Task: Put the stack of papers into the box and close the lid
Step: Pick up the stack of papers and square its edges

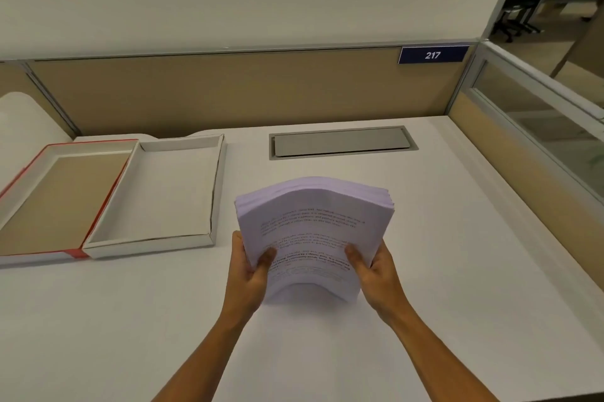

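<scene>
**Papers in hand, box waiting open**

Both hands are gripping the thick, bowed stack of printed white papers (pixel 313 231) above the white desk (pixel 457 238): the left hand (pixel 250 274) and the right hand (pixel 376 271) are each clamping a near corner, thumbs on top. The shallow white cardboard box (pixel 157 192) is lying open and empty to the left, its red-edged lid (pixel 62 192) resting upturned beside it. Loading and closing are both left to do.
</scene>
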Tool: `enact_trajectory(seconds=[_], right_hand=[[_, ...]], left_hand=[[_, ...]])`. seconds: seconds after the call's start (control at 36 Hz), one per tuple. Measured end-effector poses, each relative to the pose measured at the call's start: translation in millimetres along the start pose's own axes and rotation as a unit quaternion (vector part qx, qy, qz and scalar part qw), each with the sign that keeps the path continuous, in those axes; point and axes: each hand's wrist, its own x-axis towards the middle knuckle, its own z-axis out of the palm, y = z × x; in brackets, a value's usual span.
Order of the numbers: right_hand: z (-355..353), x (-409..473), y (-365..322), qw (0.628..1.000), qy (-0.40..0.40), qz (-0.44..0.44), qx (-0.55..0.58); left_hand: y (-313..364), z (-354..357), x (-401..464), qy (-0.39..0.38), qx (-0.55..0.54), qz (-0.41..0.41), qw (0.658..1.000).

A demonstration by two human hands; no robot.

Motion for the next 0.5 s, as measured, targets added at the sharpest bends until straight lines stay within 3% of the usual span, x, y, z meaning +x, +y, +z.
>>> enact_trajectory(seconds=[0.5], right_hand=[[13, -15, -15, 0.997, 0.032, -0.065, 0.006]], left_hand=[[-3, 6, -1, 0.076, -0.007, 0.031, 0.997]])
